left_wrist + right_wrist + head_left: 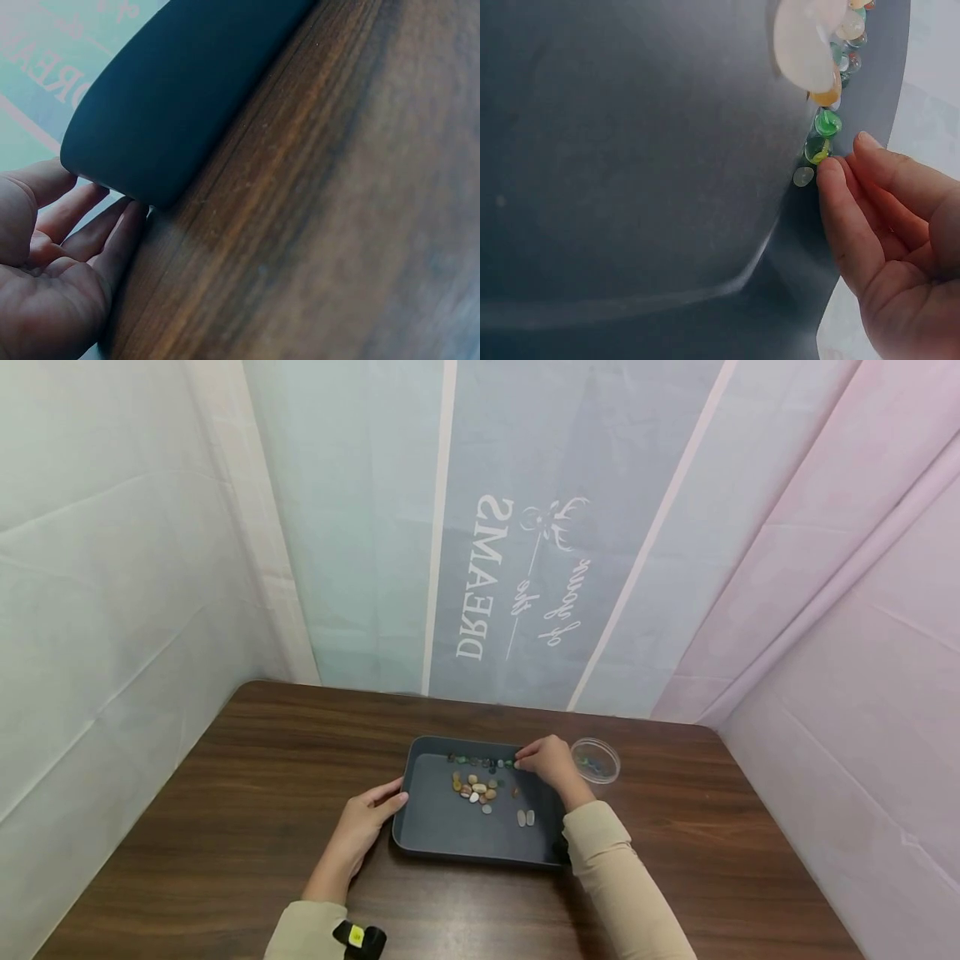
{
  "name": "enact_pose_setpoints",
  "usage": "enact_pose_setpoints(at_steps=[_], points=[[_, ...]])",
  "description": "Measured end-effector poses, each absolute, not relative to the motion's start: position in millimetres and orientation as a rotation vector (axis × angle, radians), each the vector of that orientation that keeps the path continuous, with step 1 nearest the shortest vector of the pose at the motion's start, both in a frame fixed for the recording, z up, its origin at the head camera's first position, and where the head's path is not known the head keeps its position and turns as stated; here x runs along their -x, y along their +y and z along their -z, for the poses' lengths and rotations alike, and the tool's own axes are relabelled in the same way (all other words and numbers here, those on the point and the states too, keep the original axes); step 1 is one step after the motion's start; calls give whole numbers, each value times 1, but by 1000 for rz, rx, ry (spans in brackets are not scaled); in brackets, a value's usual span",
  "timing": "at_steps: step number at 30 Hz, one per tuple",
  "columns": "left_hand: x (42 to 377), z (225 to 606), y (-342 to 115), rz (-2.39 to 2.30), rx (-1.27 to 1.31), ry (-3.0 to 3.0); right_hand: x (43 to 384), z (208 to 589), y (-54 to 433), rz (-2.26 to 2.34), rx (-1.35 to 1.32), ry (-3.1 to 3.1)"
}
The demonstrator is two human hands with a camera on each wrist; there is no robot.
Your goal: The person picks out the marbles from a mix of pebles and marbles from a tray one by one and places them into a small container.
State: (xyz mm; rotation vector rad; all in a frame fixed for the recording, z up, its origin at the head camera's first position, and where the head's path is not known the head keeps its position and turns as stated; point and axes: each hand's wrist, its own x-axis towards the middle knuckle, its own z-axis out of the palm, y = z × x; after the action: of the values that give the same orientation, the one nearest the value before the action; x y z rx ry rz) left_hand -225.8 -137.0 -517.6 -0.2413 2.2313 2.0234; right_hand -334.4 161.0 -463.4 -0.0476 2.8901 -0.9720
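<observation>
A person in beige sleeves works over a dark grey tray (pixel 438 827) set on a brown wooden table (pixel 225 827). The left hand (pixel 365 822) rests at the tray's near left corner, its fingers lying fairly straight and relaxed, the fingertips touching the outer wall; the left wrist view shows those fingers (pixel 97 232) tucked against the rounded corner, gripping nothing.

The right hand (pixel 550 762) reaches to the far right part of the tray, where a row of small glass beads (pixel 480 762) runs along the far wall. Its fingers are loosely bent, and in the right wrist view one fingertip (pixel 831 174) touches the end of the row, just beside a pale bead (pixel 803 177) and a green bead (pixel 817 150). Whether the hand pinches any bead cannot be told.

In the middle of the tray lies a cluster of smooth pebbles (pixel 475 789) in tan, white and orange, with two pale pebbles (pixel 526 817) a little apart, nearer and to the right. A clear round dish (pixel 596 760) stands on the table just right of the tray, beside the right hand, with a few dark beads in it. Pastel cloth panels close off the table on three sides.
</observation>
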Motion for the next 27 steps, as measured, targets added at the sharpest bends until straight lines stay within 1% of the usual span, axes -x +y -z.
enact_pose_setpoints(at_steps=[18, 27], points=[[225, 516, -139, -2027, 258, 2229, 335, 468, 150, 891, 87, 2909], [225, 517, -138, -2048, 264, 2220, 335, 468, 155, 1007, 101, 2890]])
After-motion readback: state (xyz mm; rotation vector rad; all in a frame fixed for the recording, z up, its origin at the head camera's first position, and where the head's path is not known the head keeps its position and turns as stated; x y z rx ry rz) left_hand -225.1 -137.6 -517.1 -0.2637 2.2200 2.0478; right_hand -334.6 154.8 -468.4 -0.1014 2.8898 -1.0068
